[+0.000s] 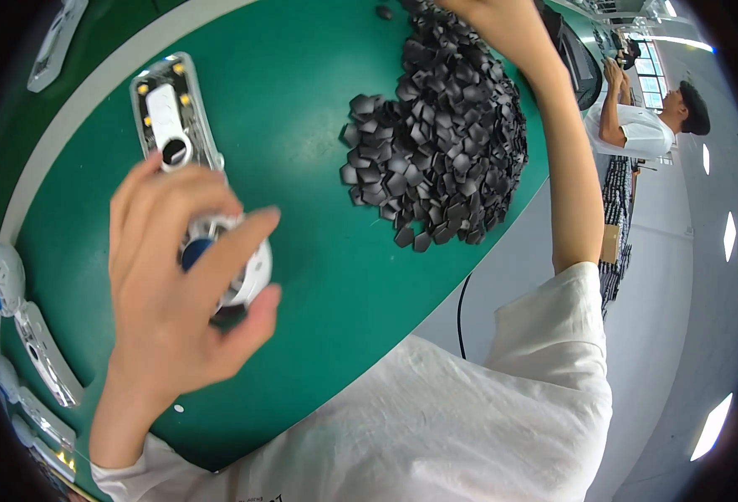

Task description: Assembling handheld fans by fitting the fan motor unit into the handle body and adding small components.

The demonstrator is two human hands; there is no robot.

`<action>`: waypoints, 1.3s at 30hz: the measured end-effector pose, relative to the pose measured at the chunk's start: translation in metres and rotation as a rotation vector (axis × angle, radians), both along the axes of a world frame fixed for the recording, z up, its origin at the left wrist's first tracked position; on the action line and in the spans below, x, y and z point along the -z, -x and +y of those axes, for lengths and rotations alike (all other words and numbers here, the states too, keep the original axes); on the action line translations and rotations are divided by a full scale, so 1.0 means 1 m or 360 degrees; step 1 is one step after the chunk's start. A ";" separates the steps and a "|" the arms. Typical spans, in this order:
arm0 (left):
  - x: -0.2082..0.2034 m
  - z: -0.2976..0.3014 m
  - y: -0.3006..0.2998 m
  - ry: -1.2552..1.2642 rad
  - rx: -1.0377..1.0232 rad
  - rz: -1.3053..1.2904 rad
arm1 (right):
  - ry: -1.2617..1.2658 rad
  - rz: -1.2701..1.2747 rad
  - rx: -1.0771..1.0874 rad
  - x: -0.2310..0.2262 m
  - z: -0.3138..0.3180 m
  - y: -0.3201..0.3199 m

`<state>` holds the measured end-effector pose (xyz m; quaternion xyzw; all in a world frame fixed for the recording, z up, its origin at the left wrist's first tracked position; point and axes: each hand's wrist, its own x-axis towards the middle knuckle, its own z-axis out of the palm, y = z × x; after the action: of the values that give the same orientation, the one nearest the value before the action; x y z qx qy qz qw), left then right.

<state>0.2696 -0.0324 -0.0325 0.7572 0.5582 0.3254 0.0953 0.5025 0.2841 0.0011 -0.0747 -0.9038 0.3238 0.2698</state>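
Note:
My left hand (168, 268) is spread over a device, its thumb and index finger apart, and no held piece shows between them. Below it lies the device's round white part (257, 269), with some blue visible between the fingers. A long clear section (206, 109) with a white strip and small yellow spots extends beyond the fingertips. Whether the hand touches the device is unclear. At the top edge, my right hand (490, 12) reaches past a large pile of small black angular pieces (436, 151); its fingers are cut off by the frame.
Several similar white and clear devices (43, 351) line the left edge of the green table (327, 293). A black container (582, 71) stands at the upper right. A black cable (462, 318) hangs beyond the table edge. Another person (636, 130) works farther off at right.

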 end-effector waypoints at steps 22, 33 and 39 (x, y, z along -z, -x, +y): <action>0.012 -0.048 0.024 -0.0125 -0.0158 -0.0031 | 0.0259 -0.0445 -0.0188 -0.007 -0.178 0.059; 0.014 -0.061 0.004 -0.0068 -0.0413 -0.0084 | -0.0284 -0.0484 -0.0468 -0.033 -0.213 0.073; 0.020 -0.063 -0.003 -0.0024 -0.0493 -0.0114 | -0.0191 -0.0574 -0.0241 -0.025 -0.215 0.072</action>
<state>0.2728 -0.0957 -0.0530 0.6507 0.6620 0.3673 0.0581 0.4310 0.0689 0.0264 -0.0471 -0.9581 0.2701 0.0824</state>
